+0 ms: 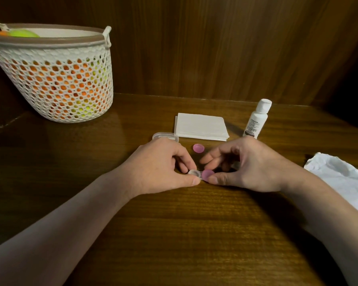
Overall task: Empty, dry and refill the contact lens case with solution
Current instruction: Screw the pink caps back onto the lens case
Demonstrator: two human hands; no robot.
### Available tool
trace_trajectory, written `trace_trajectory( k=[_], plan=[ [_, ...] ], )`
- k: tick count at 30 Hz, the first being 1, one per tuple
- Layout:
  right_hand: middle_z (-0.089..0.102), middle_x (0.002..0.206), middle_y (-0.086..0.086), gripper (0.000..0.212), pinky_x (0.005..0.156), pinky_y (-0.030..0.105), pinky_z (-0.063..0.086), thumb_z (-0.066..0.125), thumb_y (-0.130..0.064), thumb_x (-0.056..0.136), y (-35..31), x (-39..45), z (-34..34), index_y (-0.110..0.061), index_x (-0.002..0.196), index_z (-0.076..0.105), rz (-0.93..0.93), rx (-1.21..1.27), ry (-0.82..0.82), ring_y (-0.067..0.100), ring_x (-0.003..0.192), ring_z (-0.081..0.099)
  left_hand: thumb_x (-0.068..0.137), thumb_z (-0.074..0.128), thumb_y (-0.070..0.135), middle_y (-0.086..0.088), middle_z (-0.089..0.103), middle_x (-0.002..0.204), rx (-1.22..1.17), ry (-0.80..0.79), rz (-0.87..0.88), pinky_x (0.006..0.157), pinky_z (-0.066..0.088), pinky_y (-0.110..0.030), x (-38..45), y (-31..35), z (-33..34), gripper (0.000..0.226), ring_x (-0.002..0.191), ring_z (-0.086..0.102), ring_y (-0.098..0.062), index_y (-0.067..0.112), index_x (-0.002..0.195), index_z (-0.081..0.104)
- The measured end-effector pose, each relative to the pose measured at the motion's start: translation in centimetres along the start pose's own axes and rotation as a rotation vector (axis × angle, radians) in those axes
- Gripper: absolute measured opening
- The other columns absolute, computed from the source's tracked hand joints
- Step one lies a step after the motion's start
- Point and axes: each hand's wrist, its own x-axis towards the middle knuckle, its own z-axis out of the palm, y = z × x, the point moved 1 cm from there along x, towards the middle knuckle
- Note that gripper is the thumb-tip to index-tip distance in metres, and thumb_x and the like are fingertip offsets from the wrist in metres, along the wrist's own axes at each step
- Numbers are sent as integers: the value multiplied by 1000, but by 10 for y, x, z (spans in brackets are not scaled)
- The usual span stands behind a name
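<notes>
L hand (163, 168) pinches lens case (194, 173) open well, R hand (250, 168) pinches its pink cap (208, 174), both hands w/ curled fingers

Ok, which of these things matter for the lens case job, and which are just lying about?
Job: contact lens case, pink cap under right hand, loose pink cap, solution bottle, folded tissues, left hand.
Lying about: basket, clear lid, crumpled tissue.

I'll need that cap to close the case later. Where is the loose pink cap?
The loose pink cap lies on the table just beyond the two hands, right of centre, in front of the folded tissues.
</notes>
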Motion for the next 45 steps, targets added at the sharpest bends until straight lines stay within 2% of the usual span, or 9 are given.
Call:
trace_trajectory(
  k=[3,12,18,21,25,31,35,39,45],
  plan=[
    [82,99,-23,38,92,35,62,93,-31,83,1,0,0,-33,118,78,-8,3,10,-2,98,76,80,91,48,22,77,87,-14,-8,-13,65,62,-41,-1,2,0,18,78,72,-17,42,93,80],
    [81,96,-24,30,85,23,61,93,-32,83,3,1,-1,-36,108,78,-14,-6,9,-3,95,76,80,90,47,20,77,86,-10,-10,-21,66,63,-43,-2,4,0,18,79,72,-16,40,94,81],
    [80,98,-28,36,90,35,63,92,-37,84,2,2,0,-37,117,77,-20,-48,8,1,96,75,80,90,50,29,74,87,44,13,-24,58,48,-13,-2,3,-2,18,78,68,4,43,93,80],
    [80,100,-30,40,89,26,58,90,-38,86,5,3,0,-37,124,76,-58,-75,0,-5,101,72,80,89,54,42,68,90,107,20,-5,53,42,-2,-2,4,-2,17,81,63,17,45,90,79],
    [76,113,-33,43,91,6,50,88,-45,87,11,1,-1,-37,127,76,-104,-23,46,-18,115,64,80,88,55,49,63,87,137,24,11,52,39,1,-1,5,-1,17,79,59,24,46,91,78],
    [71,110,-33,35,77,7,51,80,-32,96,27,17,3,-45,127,71,-35,-81,373,-8,104,66,80,85,60,48,63,88,148,25,21,48,35,-7,-1,5,-3,21,77,58,24,46,94,79],
    [69,109,-30,50,72,9,53,71,-60,88,26,29,13,-44,135,69,-31,-97,381,-8,101,64,77,83,68,34,69,85,148,32,37,48,34,-6,-1,5,-4,31,78,57,25,47,98,79],
    [66,137,-27,45,100,21,45,74,-41,99,23,35,18,-41,143,66,-123,-225,314,-10,117,56,78,73,79,29,71,83,108,114,62,47,38,-5,-3,8,-5,39,74,60,20,44,93,80],
    [72,129,-25,37,103,21,46,77,-31,99,25,36,17,-39,134,73,-148,-231,283,-9,117,60,96,73,45,20,63,90,64,238,-5,59,38,-14,0,6,-8,13,74,57,15,39,85,72]
  ],
)
